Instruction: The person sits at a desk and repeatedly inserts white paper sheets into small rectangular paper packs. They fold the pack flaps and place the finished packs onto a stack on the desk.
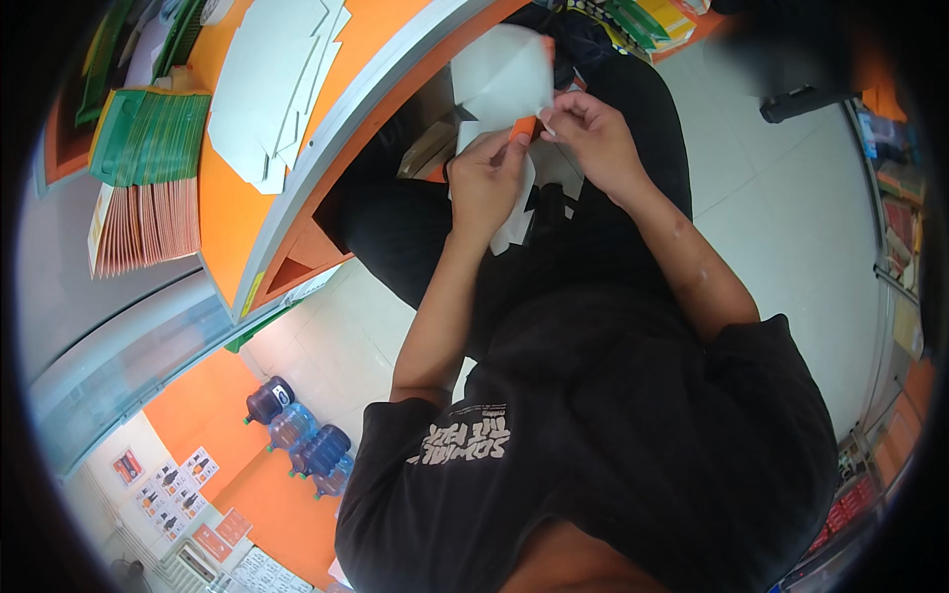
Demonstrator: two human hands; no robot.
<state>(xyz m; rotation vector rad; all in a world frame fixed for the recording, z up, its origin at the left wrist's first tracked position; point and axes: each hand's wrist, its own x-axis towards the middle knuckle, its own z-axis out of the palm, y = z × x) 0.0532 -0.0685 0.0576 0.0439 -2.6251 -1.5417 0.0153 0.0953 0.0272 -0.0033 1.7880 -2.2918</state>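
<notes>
Starting at the upper left of the frame, you have a green-and-orange card stack (143,173) and white flat cutouts (272,84) on the orange table (222,212). Upper centre, your left hand (484,183) pinches the white-and-orange folded carton (504,84); your right hand (593,133) pinches its edge.

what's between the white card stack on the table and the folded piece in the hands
Only bare orange table and its grey rim separate the white card stack from the folded piece, seen in the head view.
</notes>
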